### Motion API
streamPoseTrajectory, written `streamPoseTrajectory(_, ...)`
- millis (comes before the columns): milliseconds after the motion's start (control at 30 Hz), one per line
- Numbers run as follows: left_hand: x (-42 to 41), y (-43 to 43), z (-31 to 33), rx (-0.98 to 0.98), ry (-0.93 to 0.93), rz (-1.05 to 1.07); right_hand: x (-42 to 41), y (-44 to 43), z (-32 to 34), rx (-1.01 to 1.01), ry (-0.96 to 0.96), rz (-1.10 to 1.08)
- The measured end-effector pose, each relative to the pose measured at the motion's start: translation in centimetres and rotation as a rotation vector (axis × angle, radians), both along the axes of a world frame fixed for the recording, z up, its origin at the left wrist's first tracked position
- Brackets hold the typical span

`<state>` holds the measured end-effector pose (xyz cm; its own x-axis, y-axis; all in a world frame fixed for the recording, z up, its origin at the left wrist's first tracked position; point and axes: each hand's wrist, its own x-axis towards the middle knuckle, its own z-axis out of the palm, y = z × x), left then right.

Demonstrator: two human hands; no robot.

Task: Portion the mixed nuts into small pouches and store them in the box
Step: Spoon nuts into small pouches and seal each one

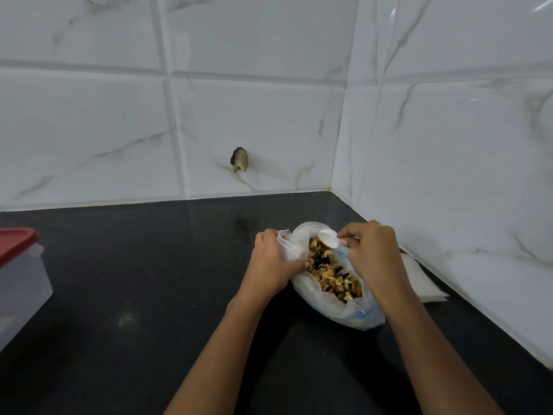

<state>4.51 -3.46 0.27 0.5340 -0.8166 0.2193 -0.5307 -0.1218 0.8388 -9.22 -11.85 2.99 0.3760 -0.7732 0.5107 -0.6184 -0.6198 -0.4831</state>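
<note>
Black countertop [119, 280]; left hand [270, 262] and right hand [371, 253] each pinch the plastic bag [335, 310] rim, mixed nuts [332, 274] between them; no legible writing.

Far to the left of the left grip [273, 262], the box [21, 283] is cut off by the picture's left edge, and only a corner of its red lid [16, 244] is seen. Its contents cannot be told through the cloudy wall. Most fingers of the left grip are hidden behind the gathered rim of the bag [335, 310]. Those of the right grip [371, 250] are curled under and largely covered. The mixed nuts [332, 274] between the grips are too small to be sorted by kind. Just right of the right grip, a flat white stack [425, 286] is partly hidden by the wrist.
</note>
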Motion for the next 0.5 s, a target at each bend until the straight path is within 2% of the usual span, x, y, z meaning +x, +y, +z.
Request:
streamPoseTrajectory(100,0.0,0.0,0.0,0.047,-0.023,0.008,0.5,0.1,0.0,0.007,0.171,0.004)
streamPoseTrajectory(233,0.0,0.0,-0.2,0.086,0.011,0.011,0.9,0.4,-0.2,0.016,0.264,0.125)
streamPoseTrajectory(333,0.0,0.1,-0.3,0.076,0.032,0.028,1.3,0.3,0.2,0.019,0.407,0.118)
streamPoseTrajectory(500,-0.2,0.0,-0.4,0.059,0.033,0.059,0.0,0.8,0.9,0.024,0.407,0.199)
